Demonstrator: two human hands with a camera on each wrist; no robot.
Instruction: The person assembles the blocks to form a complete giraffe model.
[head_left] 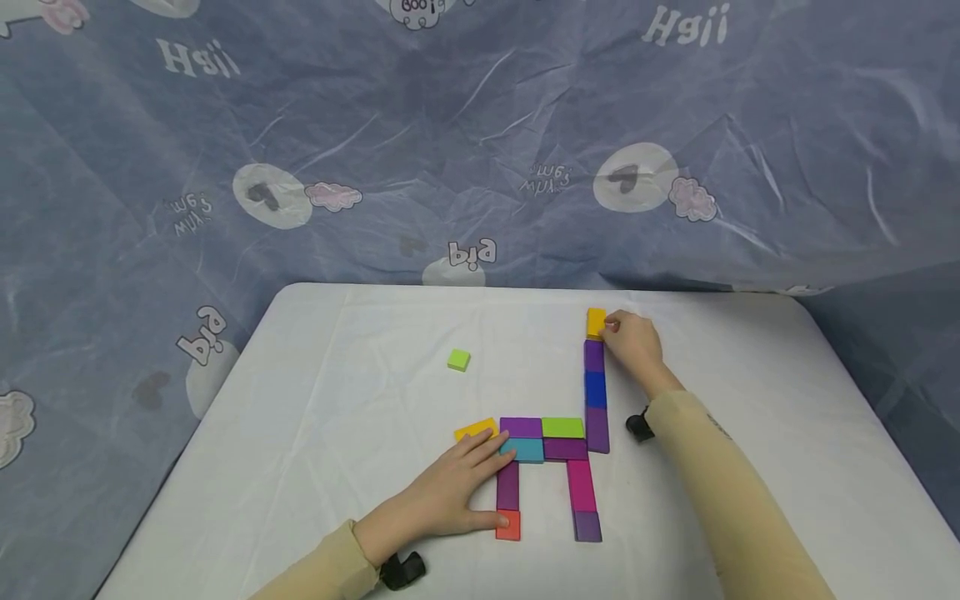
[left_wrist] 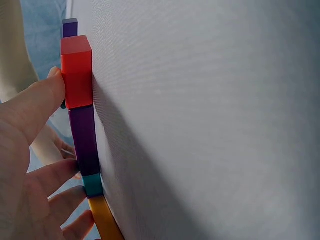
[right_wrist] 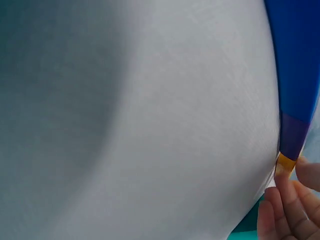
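In the head view, my right hand [head_left: 636,343] is at the far end of a column of blocks, thumb and fingertips at the yellow block [head_left: 596,322] that tops it. The right wrist view shows thumb and index finger pinching that yellow block [right_wrist: 285,163]. Below it run a purple block [head_left: 594,356], a blue block [head_left: 596,389] and another purple block [head_left: 597,429]. My left hand [head_left: 442,492] lies spread over the left part of the arrangement, its thumb on the red block [head_left: 508,526] and fingertips at the light-blue block [head_left: 522,450] and the tilted yellow-orange block [head_left: 476,430].
A loose green block [head_left: 459,360] lies apart on the white table [head_left: 360,367]. Purple [head_left: 521,427] and lime [head_left: 562,427] blocks form the upper row. A magenta block [head_left: 581,486] and a purple end block [head_left: 587,527] make the right leg. Patterned blue-grey sheeting [head_left: 450,125] stands behind.
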